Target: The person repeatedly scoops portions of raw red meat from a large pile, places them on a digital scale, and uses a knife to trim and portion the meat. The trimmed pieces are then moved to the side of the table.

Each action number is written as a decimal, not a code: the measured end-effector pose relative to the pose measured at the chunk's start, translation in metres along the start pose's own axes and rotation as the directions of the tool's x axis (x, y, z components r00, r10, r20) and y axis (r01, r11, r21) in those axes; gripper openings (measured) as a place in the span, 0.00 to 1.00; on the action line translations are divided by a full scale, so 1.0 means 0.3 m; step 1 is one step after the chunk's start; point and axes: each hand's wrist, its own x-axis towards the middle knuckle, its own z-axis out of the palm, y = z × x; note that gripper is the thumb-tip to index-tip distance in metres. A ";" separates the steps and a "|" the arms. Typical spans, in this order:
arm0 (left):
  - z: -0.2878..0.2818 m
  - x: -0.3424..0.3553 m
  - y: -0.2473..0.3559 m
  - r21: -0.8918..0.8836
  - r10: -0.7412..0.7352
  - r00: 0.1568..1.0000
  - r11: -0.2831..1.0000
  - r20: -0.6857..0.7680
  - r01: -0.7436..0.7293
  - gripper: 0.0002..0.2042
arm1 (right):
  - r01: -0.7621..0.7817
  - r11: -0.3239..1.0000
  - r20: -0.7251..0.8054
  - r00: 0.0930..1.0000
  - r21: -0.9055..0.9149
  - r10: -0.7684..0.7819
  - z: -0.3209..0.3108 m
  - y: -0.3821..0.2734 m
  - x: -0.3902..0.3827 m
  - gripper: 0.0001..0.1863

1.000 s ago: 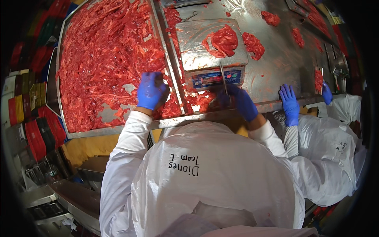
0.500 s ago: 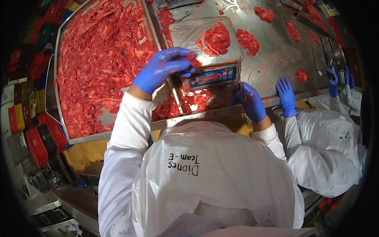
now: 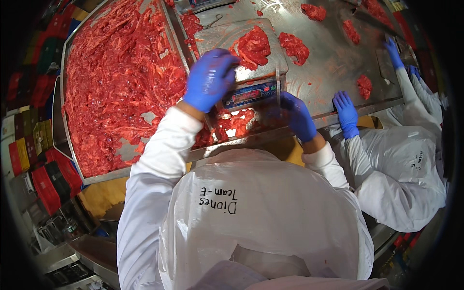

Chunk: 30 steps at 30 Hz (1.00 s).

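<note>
The left hand (image 3: 211,79) overlapped the lower-left corner of the scale (image 3: 217,36) at upper centre, its grip curled; whether it clamped anything could not be told. The right hand (image 3: 298,116), right of centre, had its blurred grip closed around a thin metal tool (image 3: 278,87). Red meat (image 3: 254,47) lay on the scale; more filled the tray (image 3: 106,176) at upper left, on the surface (image 3: 321,72).

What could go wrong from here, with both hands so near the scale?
The left hand is at the near left corner of the scale; a bump could jolt the meat lying on it. The right hand seems to hold a thin blade upright, so the left hand might get nicked if the two meet.
</note>
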 end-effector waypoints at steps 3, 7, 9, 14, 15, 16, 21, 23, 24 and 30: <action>0.045 0.037 -0.063 0.164 -0.007 0.993 0.986 0.119 -0.013 0.07 | 0.317 0.947 0.128 0.943 -0.056 -0.308 0.014 0.051 0.092 0.14; -0.119 -0.114 -0.327 0.316 -0.356 0.934 0.888 0.014 0.333 0.05 | 0.232 0.932 -0.004 0.970 -0.279 -0.242 -0.066 0.026 0.019 0.15; -0.200 -0.355 -0.554 0.367 -0.475 0.877 0.806 -0.064 0.464 0.11 | 0.200 0.979 -0.117 0.972 -0.030 -0.202 -0.175 0.084 -0.008 0.15; -0.279 -0.545 -0.582 0.335 -0.666 0.745 0.698 -0.019 0.633 0.25 | 0.231 0.921 -0.416 0.839 -0.313 -0.352 -0.304 -0.004 0.074 0.17; -0.274 -0.480 -0.543 0.376 -0.580 0.813 0.746 -0.036 0.549 0.29 | 0.315 0.890 -0.416 0.798 -0.330 -0.436 -0.296 -0.056 0.137 0.19; -0.264 -0.372 -0.460 0.337 -0.515 0.857 0.805 -0.011 0.488 0.33 | 0.399 0.849 -0.414 0.747 -0.345 -0.520 -0.285 -0.105 0.215 0.21; -0.027 -0.028 -0.127 0.518 -0.217 0.948 0.853 0.235 0.067 0.51 | 0.353 0.656 -0.134 0.809 -0.667 -0.572 -0.015 -0.242 0.518 0.31; 0.101 0.023 -0.077 0.470 -0.225 0.951 0.877 0.213 0.102 0.56 | 0.315 0.502 -0.003 0.845 -0.805 -0.535 0.105 -0.208 0.514 0.38; 0.145 0.063 -0.040 0.578 -0.277 0.901 0.815 0.334 0.036 0.56 | 0.423 0.448 0.075 0.788 -0.788 -0.611 0.120 -0.169 0.491 0.38; 0.365 0.061 0.195 0.310 0.012 0.932 0.941 0.363 -0.133 0.43 | 0.473 0.640 -0.207 0.682 -0.605 -0.701 -0.072 0.020 0.265 0.38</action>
